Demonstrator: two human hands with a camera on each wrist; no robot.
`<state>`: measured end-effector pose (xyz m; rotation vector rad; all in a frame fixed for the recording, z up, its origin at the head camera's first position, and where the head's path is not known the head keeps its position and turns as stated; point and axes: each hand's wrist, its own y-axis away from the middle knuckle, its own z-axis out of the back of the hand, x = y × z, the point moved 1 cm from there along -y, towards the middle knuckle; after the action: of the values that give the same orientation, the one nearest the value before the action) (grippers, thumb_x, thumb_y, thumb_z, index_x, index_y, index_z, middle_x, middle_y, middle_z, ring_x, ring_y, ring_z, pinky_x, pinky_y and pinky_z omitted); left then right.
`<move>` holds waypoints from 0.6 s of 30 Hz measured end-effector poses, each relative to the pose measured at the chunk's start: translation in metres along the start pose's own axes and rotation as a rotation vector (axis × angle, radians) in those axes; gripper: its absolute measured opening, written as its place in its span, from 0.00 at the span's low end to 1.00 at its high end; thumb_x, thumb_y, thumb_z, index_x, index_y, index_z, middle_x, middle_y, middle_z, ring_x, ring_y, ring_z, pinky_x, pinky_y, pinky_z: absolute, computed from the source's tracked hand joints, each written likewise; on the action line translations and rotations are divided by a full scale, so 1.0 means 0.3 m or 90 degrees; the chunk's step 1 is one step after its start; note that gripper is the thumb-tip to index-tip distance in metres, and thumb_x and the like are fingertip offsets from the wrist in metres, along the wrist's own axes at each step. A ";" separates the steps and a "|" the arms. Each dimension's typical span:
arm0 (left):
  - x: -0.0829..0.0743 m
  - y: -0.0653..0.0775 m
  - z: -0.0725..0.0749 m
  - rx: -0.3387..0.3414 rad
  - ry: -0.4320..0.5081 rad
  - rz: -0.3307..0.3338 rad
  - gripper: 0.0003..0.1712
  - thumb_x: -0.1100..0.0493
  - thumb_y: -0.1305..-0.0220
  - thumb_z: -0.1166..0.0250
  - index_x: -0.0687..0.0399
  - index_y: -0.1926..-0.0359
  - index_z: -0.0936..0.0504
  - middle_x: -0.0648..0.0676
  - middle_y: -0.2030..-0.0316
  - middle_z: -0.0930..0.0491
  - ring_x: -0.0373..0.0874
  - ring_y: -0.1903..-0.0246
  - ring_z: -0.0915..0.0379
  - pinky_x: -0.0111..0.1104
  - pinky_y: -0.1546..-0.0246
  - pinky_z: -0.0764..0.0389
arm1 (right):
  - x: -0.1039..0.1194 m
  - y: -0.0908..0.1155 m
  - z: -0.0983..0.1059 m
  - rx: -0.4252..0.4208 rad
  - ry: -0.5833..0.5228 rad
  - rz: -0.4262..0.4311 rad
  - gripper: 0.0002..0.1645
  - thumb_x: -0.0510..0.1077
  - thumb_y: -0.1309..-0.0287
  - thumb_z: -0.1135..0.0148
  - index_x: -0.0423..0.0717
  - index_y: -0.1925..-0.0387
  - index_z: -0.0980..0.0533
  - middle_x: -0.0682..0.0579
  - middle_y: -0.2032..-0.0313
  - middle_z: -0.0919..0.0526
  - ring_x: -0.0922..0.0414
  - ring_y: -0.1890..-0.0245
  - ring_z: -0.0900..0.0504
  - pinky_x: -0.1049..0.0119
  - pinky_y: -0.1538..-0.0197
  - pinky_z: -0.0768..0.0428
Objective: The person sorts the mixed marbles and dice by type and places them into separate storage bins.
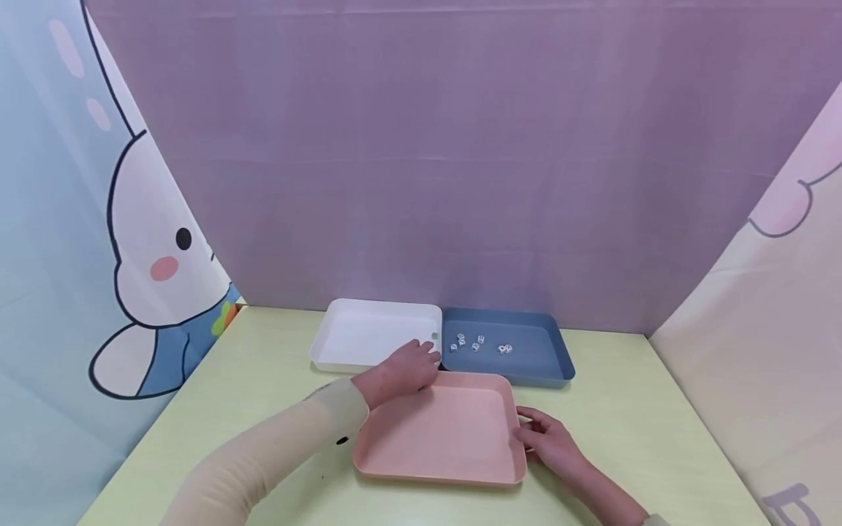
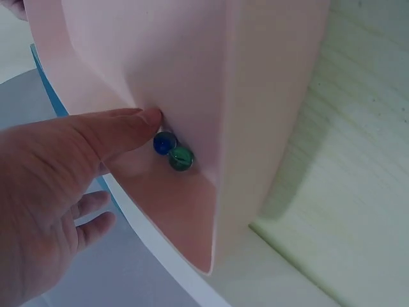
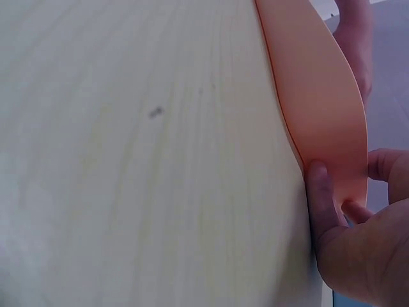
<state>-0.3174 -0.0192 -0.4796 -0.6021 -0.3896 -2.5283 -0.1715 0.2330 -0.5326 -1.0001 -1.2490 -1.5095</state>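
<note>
A pink tray stands near the front of the table, close to me. My left hand is at its far rim, and in the left wrist view the thumb lies inside the wall with other fingers outside. Beside the thumb tip sit a blue glass marble and a green glass marble, touching each other in the tray. My right hand grips the right wall of the tray, one finger along its outer face.
Behind the pink tray stand a white tray and, right of it, a blue tray. Several small white pieces with dark marks lie in the blue one. A small green spot shows in the white tray. A purple curtain hangs behind.
</note>
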 end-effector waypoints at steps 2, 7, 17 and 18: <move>0.005 0.005 -0.002 -0.009 0.025 -0.001 0.13 0.50 0.36 0.36 0.40 0.78 0.17 0.46 0.58 0.22 0.45 0.58 0.31 0.36 0.60 0.27 | 0.000 -0.001 -0.001 -0.001 0.001 -0.001 0.31 0.36 0.40 0.39 0.30 0.37 0.33 0.43 0.62 0.22 0.49 0.67 0.18 0.56 0.66 0.17; 0.020 0.017 0.002 -0.018 0.118 -0.009 0.12 0.55 0.42 0.32 0.37 0.81 0.18 0.46 0.55 0.22 0.46 0.54 0.31 0.37 0.57 0.27 | 0.000 -0.002 -0.001 0.002 0.000 -0.001 0.31 0.36 0.40 0.38 0.30 0.37 0.33 0.43 0.61 0.22 0.49 0.66 0.18 0.56 0.66 0.17; 0.053 0.021 0.009 -0.025 0.307 0.014 0.04 0.54 0.41 0.30 0.36 0.68 0.11 0.53 0.38 0.27 0.57 0.32 0.45 0.53 0.38 0.36 | 0.002 0.000 0.002 0.012 -0.008 0.006 0.31 0.36 0.40 0.38 0.30 0.37 0.34 0.44 0.63 0.21 0.50 0.67 0.18 0.58 0.66 0.17; 0.057 0.019 0.007 -0.032 0.324 0.021 0.04 0.54 0.42 0.29 0.35 0.67 0.10 0.53 0.37 0.28 0.57 0.31 0.47 0.53 0.37 0.37 | 0.002 0.000 0.001 0.011 -0.008 0.006 0.31 0.36 0.40 0.38 0.30 0.37 0.34 0.44 0.63 0.21 0.50 0.67 0.18 0.58 0.66 0.17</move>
<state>-0.3268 -0.0302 -0.4686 0.0288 -0.1281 -2.5465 -0.1716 0.2333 -0.5318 -1.0036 -1.2624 -1.4852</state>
